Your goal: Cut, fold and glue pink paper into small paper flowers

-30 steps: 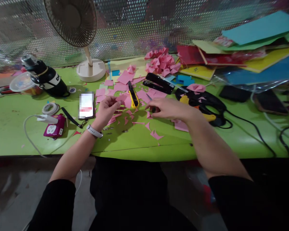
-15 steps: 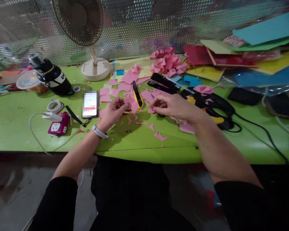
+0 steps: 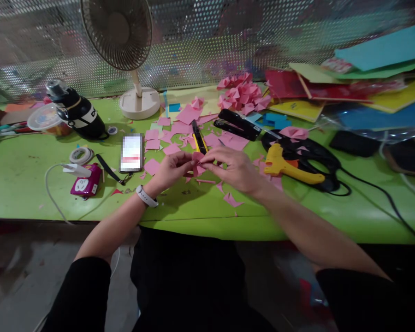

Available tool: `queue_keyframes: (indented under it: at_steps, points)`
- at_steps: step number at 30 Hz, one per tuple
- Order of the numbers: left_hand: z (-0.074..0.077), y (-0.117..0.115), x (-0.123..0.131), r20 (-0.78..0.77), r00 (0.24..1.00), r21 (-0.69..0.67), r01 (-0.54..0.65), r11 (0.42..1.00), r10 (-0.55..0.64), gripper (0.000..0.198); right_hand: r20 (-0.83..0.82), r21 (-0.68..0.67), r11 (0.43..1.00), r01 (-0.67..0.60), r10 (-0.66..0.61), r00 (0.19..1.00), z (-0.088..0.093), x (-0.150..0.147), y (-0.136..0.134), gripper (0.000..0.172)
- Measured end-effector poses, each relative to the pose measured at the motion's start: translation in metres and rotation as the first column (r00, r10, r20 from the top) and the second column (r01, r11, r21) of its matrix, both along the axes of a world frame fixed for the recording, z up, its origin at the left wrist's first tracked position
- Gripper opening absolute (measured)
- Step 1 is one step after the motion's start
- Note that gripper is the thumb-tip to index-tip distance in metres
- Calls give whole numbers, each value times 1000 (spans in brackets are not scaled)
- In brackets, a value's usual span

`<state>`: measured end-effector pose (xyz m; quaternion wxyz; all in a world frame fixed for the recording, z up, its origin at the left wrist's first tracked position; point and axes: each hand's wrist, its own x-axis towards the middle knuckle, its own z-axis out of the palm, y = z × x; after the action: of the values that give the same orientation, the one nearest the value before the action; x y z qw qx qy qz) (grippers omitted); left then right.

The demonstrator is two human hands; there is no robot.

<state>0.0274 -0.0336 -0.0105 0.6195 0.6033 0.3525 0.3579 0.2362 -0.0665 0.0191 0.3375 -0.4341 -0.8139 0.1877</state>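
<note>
Between my hands is a small piece of pink paper [image 3: 198, 157], pinched from both sides above the green table. My left hand [image 3: 175, 168], with a white band on its wrist, grips its left side between thumb and fingers. On the opposite side, my right hand [image 3: 232, 167] pinches the same piece with thumb and forefinger. Just beyond my fingertips lies a yellow and black box cutter [image 3: 199, 138]. Pink scraps and squares [image 3: 152, 144] are strewn around. A heap of folded pink paper pieces [image 3: 244, 94] sits farther back, behind a black stapler [image 3: 237, 123].
To the right, a yellow glue gun [image 3: 292, 167] rests on a black stand [image 3: 309, 154]. A phone [image 3: 131, 153], purple power adapter [image 3: 86, 180], tape roll [image 3: 81, 155], black bottle [image 3: 76, 110] and fan [image 3: 138, 101] are on the left. Coloured sheets [image 3: 383, 50] pile up at back right.
My right hand has moved left and my left hand slightly right, so they now meet at the pink paper. The glue gun, earlier partly behind my right arm, shows fully.
</note>
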Motion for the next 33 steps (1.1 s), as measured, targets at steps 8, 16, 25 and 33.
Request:
queue_keyframes:
  at_steps: [8,16,25,33]
  points:
    - [6,-2,-2,50,998,-56,43,998,-40,17,-78,144,985,96,-85,993,-11,-1,3,13]
    - [2,-4,-2,89,993,-57,86,995,-81,37,-191,222,973,59,-16,982,-23,-1,9,6]
    - [-10,-1,1,159,980,-8,123,992,-120,44,-208,195,981,15,27,978,-21,-2,9,6]
    - [-10,-1,0,159,980,11,115,993,-116,46,-269,58,996,69,-51,962,-23,-3,9,16]
